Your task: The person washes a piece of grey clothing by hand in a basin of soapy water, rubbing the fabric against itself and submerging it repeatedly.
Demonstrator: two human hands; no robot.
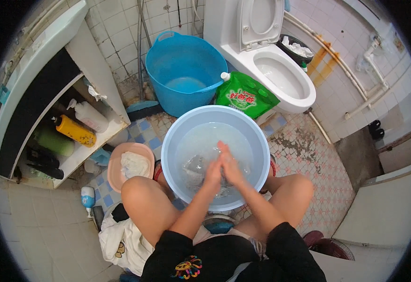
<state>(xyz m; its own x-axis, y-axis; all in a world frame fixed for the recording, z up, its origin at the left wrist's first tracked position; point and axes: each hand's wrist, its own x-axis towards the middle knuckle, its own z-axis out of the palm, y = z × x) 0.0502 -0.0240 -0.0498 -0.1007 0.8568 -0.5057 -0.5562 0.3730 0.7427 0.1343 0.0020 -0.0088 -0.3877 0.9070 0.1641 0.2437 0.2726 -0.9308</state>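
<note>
A pale blue wash basin [172,141] with soapy water stands on the floor between my knees. Both my hands are in it, pressed together. My left hand [213,172] and my right hand [230,164] rub a dark grey piece of wet cloth [195,167] that lies partly under the water. The cloth sits mostly to the left of my hands, and most of it is blurred by the water.
A big blue tub [182,70] with water stands behind the basin, a green detergent bag [245,96] beside it. A pink bowl [116,162] holding white cloth sits at the left. White toilet [280,70] at back right. Shelf with bottles [78,131] at left. Clothes pile [121,239] by my left thigh.
</note>
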